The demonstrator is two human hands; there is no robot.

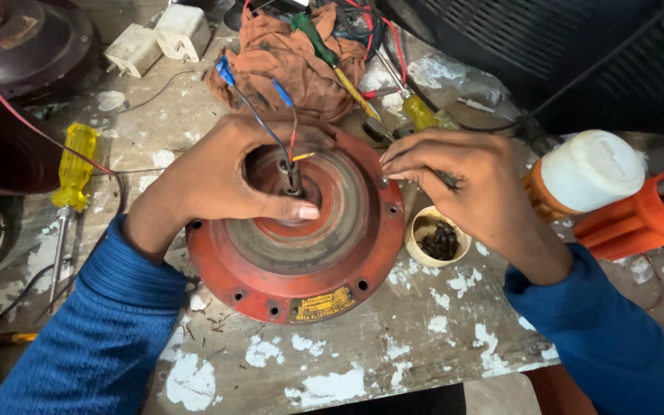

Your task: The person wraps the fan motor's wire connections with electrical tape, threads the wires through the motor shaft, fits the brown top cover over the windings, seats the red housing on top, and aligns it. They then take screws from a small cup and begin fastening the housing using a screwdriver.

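A round red motor housing (301,269) lies flat on the worn workbench (378,346), with a metal shaft (290,175) and blue, red and yellow wires rising from its centre. My left hand (224,173) rests on the housing's left side, thumb stretched toward the shaft. My right hand (466,180) is at the housing's right rim, fingertips pinched together over a bolt hole; whether a small screw is in them is hidden. Both arms wear blue sleeves.
A small cream cup of dark screws (437,238) sits right of the housing. A yellow-handled screwdriver (71,184) lies left. Behind are a brown rag (286,61), another screwdriver (340,61), white plugs (159,38), an orange-and-white tool (616,192) and a dark fan body (9,92).
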